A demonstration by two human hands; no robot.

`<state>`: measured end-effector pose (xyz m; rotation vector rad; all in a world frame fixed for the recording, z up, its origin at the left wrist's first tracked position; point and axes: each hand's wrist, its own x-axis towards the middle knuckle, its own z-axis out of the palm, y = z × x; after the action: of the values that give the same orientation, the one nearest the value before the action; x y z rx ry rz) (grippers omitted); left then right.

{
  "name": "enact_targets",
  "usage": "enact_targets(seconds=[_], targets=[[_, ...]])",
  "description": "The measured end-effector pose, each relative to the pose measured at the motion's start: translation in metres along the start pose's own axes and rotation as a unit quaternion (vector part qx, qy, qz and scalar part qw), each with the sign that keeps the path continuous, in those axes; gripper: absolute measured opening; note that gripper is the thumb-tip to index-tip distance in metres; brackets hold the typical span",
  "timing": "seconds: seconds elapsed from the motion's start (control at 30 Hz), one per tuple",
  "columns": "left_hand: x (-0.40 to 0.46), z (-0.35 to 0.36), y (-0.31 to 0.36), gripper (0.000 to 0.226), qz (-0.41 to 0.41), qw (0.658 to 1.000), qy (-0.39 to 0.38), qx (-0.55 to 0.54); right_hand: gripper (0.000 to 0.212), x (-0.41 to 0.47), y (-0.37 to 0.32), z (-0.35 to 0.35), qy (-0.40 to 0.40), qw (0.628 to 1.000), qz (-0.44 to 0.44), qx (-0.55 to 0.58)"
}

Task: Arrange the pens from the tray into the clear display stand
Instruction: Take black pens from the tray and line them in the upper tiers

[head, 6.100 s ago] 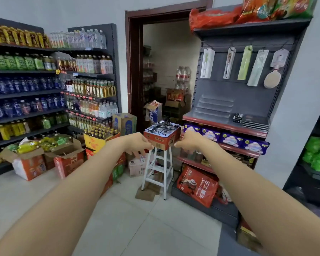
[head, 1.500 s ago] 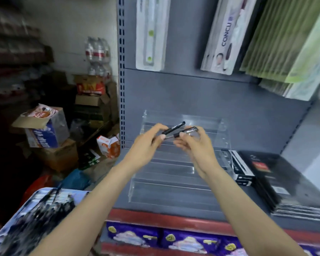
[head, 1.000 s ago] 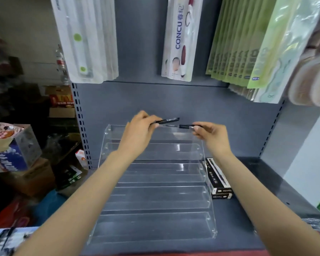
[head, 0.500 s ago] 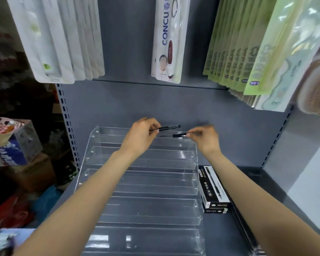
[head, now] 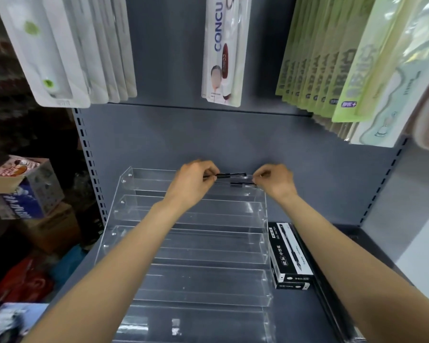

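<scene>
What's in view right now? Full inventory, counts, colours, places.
clear display stand: 1, transparent, tiered, on grey shelf, centre
pens: 2, black, held over the stand's top tier
pen boxes: 2 stacked, black and white, right of stand
white packets: several, hanging upper left
CONCU packet: white, hanging centre
green packets: many, hanging upper right
cardboard boxes: several, left background
tray: corner, bottom left
left hand: pinches upper pen
right hand: pinches lower pen
</scene>
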<state>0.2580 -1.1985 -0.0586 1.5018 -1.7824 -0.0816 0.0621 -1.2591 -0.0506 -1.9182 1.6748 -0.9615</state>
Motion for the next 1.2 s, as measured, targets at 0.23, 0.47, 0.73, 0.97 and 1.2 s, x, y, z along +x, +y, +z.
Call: enact_targets(seconds=[0.23,0.47,0.73,0.97,1.2], targets=[[0.015,0.006,0.013,0.014,-0.003,0.999,-0.043,0.018,0.031,-0.025,0.014,0.004,0.02,0.959,0.096,0.266],[0.03,0.011,0.022,0.015,-0.035,0.99,-0.131,0.046,0.026,-0.033,0.015,-0.004,-0.028,0.94,0.092,0.328],[0.049,0.013,0.031,0.018,-0.052,0.971,-0.197,0.123,0.026,-0.033,0.018,-0.004,-0.038,0.939,0.079,0.334],[0.047,0.015,0.044,0.016,-0.055,0.965,-0.173,0.188,0.028,-0.032,0.02,-0.005,-0.049,0.935,0.08,0.342],[0.038,0.016,0.041,0.009,-0.07,0.976,-0.136,0.154,0.032,-0.034,0.019,-0.003,-0.035,0.958,0.045,0.281]])
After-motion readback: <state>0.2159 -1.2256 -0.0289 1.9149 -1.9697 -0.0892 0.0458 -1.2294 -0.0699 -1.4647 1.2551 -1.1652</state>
